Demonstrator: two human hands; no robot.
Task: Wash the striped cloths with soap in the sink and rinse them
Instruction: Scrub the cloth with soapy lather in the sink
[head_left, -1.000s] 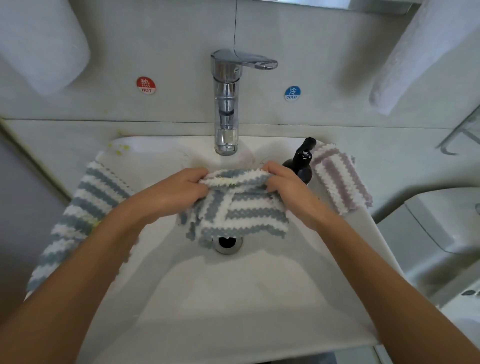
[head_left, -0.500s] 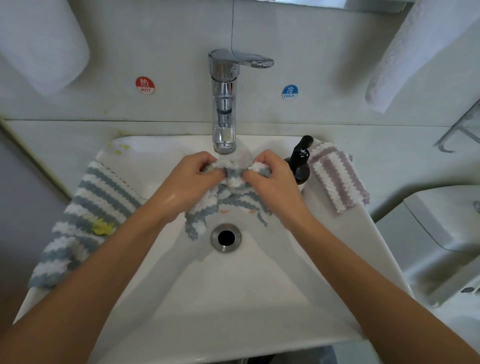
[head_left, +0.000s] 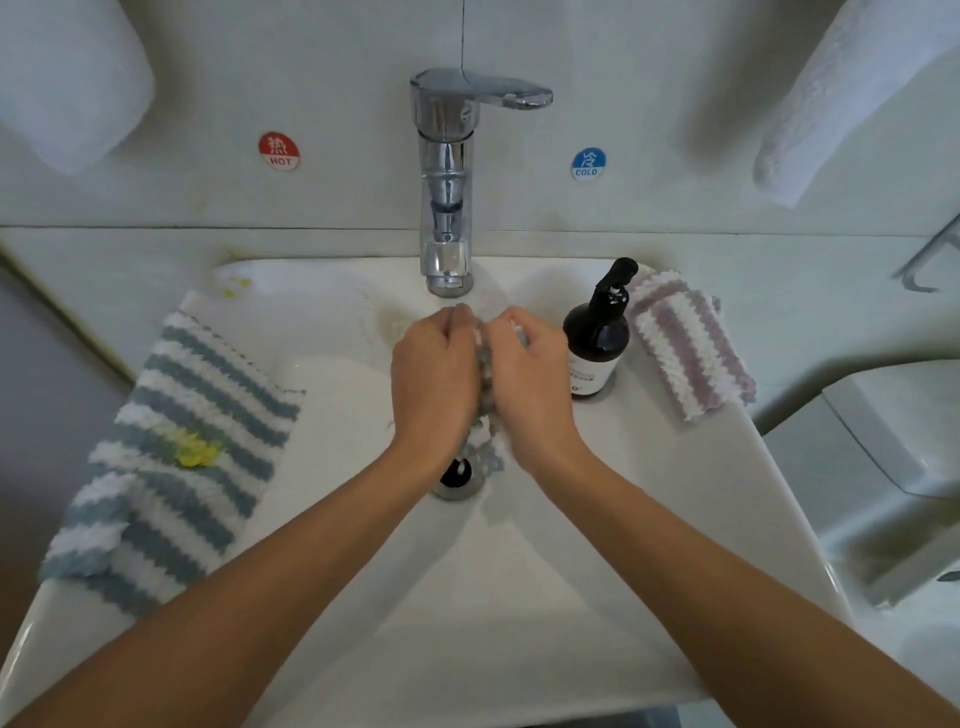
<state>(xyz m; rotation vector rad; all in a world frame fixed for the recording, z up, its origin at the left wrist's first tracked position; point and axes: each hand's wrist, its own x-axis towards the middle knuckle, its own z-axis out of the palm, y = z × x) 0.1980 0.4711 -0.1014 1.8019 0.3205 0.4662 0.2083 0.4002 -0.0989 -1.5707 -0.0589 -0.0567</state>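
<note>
A blue-and-white striped cloth (head_left: 484, 410) is bunched between my two hands over the white sink (head_left: 363, 597), just below the chrome tap (head_left: 448, 192). My left hand (head_left: 434, 374) and my right hand (head_left: 530, 379) both grip it, knuckles close together, so most of it is hidden; its lower end hangs above the drain (head_left: 458, 480). A second blue striped cloth (head_left: 176, 441) with a yellow stain lies over the sink's left rim. A purple striped cloth (head_left: 685, 348) lies on the right rim behind a dark soap pump bottle (head_left: 597, 343).
White towels hang at the upper left (head_left: 67, 78) and upper right (head_left: 841, 93) of the wall. Red HOT (head_left: 279, 150) and blue COLD (head_left: 588, 163) stickers flank the tap. A white toilet tank (head_left: 893, 457) stands right of the sink. Yellow specks (head_left: 234, 286) mark the back-left rim.
My hands have come together, squeezing the spread cloth into a tight bunch between them. The cloth has moved up toward the tap, uncovering the drain.
</note>
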